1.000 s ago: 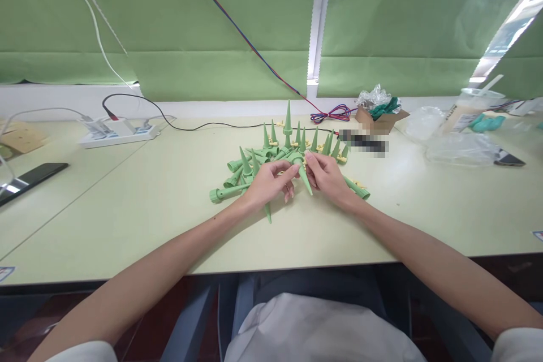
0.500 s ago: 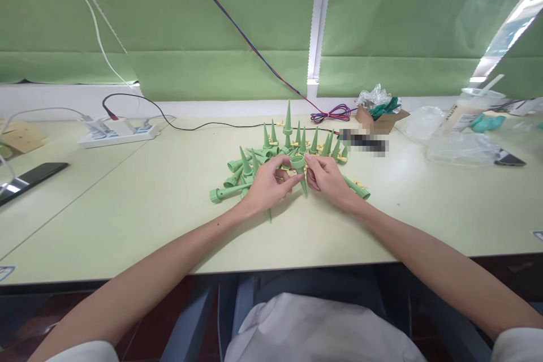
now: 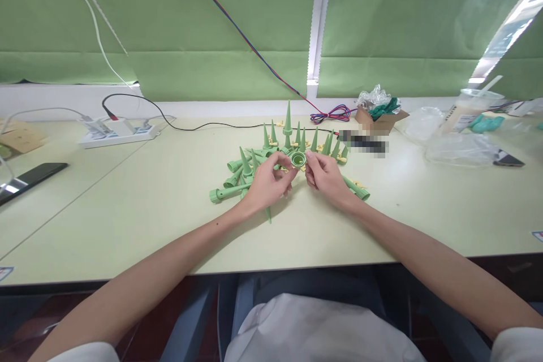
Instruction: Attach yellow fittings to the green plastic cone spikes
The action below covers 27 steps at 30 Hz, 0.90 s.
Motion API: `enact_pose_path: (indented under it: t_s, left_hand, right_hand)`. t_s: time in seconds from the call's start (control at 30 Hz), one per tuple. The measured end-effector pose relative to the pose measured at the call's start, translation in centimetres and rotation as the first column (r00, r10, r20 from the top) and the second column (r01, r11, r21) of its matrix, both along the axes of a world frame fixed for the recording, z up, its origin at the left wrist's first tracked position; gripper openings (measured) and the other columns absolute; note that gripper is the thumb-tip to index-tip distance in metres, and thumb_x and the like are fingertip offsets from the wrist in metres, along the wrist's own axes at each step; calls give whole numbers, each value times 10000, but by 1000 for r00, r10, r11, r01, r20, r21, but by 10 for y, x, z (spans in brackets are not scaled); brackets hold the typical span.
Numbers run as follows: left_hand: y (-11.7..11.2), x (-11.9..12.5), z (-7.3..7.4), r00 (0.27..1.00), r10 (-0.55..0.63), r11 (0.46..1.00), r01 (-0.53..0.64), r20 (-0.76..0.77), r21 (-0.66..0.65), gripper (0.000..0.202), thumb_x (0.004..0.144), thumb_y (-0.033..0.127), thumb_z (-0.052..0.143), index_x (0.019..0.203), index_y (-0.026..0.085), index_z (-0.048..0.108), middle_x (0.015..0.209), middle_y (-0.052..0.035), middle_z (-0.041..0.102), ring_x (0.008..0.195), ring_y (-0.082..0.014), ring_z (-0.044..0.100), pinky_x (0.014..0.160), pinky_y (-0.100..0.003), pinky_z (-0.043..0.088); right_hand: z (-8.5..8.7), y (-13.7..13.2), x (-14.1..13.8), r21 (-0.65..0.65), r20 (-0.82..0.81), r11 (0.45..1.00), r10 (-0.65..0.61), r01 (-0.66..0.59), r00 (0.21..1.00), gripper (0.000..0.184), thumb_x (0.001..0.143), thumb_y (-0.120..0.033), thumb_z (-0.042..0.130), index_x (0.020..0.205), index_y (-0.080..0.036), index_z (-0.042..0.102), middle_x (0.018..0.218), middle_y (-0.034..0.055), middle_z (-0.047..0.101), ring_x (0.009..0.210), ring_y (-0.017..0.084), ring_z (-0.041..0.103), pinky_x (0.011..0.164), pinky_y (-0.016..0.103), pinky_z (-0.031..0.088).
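Between my two hands is a green plastic plant watering spike (image 3: 298, 159), its round open end facing me and its tapered point hidden behind. My left hand (image 3: 274, 182) pinches the left side of its rim between thumb and fingers. On the other side, my right hand (image 3: 326, 177) is closed with thumb and forefinger at the rim. Behind and beside both hands lies a pile of similar green spikes (image 3: 246, 165), some standing point up, others lying flat. Small yellow valve pieces (image 3: 358, 184) show among them.
A white power strip (image 3: 121, 134) and a phone (image 3: 31, 181) are on the left. At the back right stand a small cardboard box (image 3: 382, 123) and a plastic cup (image 3: 464, 113) beside clear bags. A black cable (image 3: 203, 126) runs behind the pile.
The spike between my hands has tilted, so its open end now faces me and its point no longer shows below. Both hands stay in nearly the same place.
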<state>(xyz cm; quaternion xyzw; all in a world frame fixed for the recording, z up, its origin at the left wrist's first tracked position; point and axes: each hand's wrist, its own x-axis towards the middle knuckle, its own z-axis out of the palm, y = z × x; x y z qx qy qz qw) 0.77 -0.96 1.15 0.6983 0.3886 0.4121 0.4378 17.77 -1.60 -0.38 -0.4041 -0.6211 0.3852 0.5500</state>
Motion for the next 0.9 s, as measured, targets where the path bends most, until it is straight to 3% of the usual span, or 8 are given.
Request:
enact_pose_path:
  t_s: [0.17, 0.3, 0.63, 0.77, 0.9]
  left_hand:
    - [2, 2, 5, 980, -77, 955, 125, 184, -269, 501, 890, 637, 579, 768, 151, 588, 724, -37, 590, 512, -125, 597, 435, -255, 495]
    - [1, 3, 8, 950, -124, 889, 235, 287, -393, 532, 878, 657, 587, 790, 135, 639, 723, -56, 617, 512, -128, 598, 419, -243, 469]
    - [4, -2, 3, 935, -200, 905, 291, 292, -309, 438, 867, 567, 665, 888, 131, 632, 767, -49, 619, 534, -132, 617, 427, -248, 472]
    - [3, -4, 3, 956, -221, 936, 263, 191, -233, 415, 855, 558, 687, 817, 165, 559, 612, 7, 556, 533, -154, 625, 440, -248, 479]
    - [1, -5, 3, 972, -229, 966, 233, 50, -111, 386, 871, 536, 671, 812, 184, 525, 584, 10, 602, 476, -142, 608, 463, -249, 478]
  right_hand:
    - [0, 1, 0, 28, -3, 1000, -6, 6, 1000, 542, 942, -702, 447, 683, -226, 435, 501, -55, 430, 381, 95, 405, 392, 260, 314]
    - [0, -1, 0, 46, 90, 998, 34, -38, 995, 520, 964, -660, 451, 690, -220, 446, 515, -50, 458, 409, 94, 411, 429, 259, 334]
    - [1, -3, 2, 29, 112, 997, 70, -73, 991, 496, 975, -644, 446, 708, -228, 413, 483, -67, 433, 406, 95, 388, 446, 257, 330]
    - [0, -1, 2, 12, 98, 998, 67, -69, 993, 515, 957, -663, 465, 690, -235, 363, 480, -77, 364, 402, 93, 383, 424, 253, 295]
    - [-2, 1, 2, -8, 89, 998, 61, -61, 994, 522, 952, -659, 477, 677, -233, 355, 488, -78, 318, 401, 90, 355, 415, 255, 283]
